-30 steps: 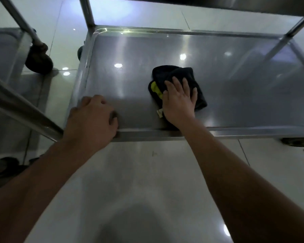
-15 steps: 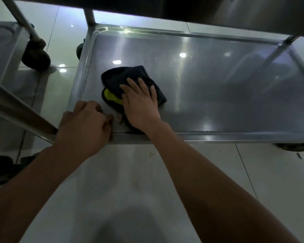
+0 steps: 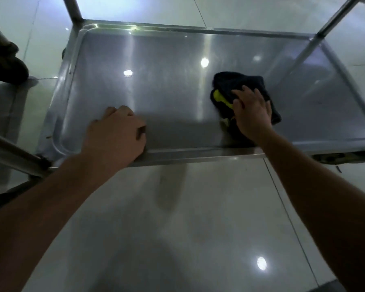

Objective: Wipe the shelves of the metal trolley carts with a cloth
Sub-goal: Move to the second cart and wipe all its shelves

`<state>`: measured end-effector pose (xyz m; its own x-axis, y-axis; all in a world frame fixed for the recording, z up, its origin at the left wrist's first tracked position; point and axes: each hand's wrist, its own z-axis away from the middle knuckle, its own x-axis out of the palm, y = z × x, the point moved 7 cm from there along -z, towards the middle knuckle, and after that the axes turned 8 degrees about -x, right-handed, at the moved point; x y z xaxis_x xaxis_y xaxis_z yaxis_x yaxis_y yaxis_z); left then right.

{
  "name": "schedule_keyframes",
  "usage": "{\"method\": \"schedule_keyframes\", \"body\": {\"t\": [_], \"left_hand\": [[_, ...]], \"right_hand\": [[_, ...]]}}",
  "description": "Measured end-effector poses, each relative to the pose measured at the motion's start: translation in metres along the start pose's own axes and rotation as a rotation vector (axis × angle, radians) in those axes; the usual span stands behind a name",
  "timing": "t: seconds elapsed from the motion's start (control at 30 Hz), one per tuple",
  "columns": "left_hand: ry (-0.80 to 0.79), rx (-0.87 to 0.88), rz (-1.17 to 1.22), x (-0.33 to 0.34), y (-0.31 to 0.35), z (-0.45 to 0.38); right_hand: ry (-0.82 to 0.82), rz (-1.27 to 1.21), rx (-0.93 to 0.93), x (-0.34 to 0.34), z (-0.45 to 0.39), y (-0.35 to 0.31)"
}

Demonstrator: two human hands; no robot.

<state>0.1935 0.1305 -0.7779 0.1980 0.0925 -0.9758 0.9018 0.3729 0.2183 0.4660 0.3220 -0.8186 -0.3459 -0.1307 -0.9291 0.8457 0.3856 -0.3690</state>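
Observation:
The bottom shelf (image 3: 167, 85) of a stainless steel trolley fills the upper half of the head view, a shallow tray with a raised rim. A dark cloth (image 3: 247, 83) with a yellow-green patch lies on its right half near the front rim. My right hand (image 3: 252, 110) presses flat on the cloth, fingers spread and straight. My left hand (image 3: 116, 133) grips the shelf's front rim left of centre, fingers curled over the edge.
Trolley posts rise at the back left (image 3: 72, 7) and back right (image 3: 329, 24). A second trolley's frame (image 3: 11, 154) and black caster (image 3: 6, 64) stand to the left. A caster (image 3: 333, 158) shows under the front right corner. Glossy tiled floor (image 3: 177, 228) lies below.
My right hand has slid the cloth from the shelf's left side over to the right half. The left hand has stayed on the front rim.

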Motion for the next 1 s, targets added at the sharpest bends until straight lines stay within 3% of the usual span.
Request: {"method": "schedule_keyframes", "body": {"t": [0.1, 0.23, 0.6, 1.0], "left_hand": [[0.009, 0.017, 0.025, 0.001, -0.001, 0.003], [0.016, 0.023, -0.018, 0.004, 0.000, 0.005], [-0.014, 0.089, -0.042, 0.010, -0.012, 0.020], [0.021, 0.101, -0.012, -0.008, -0.076, 0.092]], "right_hand": [[0.028, 0.014, 0.165, -0.029, 0.009, 0.063], [0.035, 0.039, 0.215, -0.029, 0.018, 0.064], [0.027, 0.053, 0.060, 0.018, 0.048, -0.051], [-0.012, 0.024, -0.227, 0.077, 0.068, -0.195]]}}
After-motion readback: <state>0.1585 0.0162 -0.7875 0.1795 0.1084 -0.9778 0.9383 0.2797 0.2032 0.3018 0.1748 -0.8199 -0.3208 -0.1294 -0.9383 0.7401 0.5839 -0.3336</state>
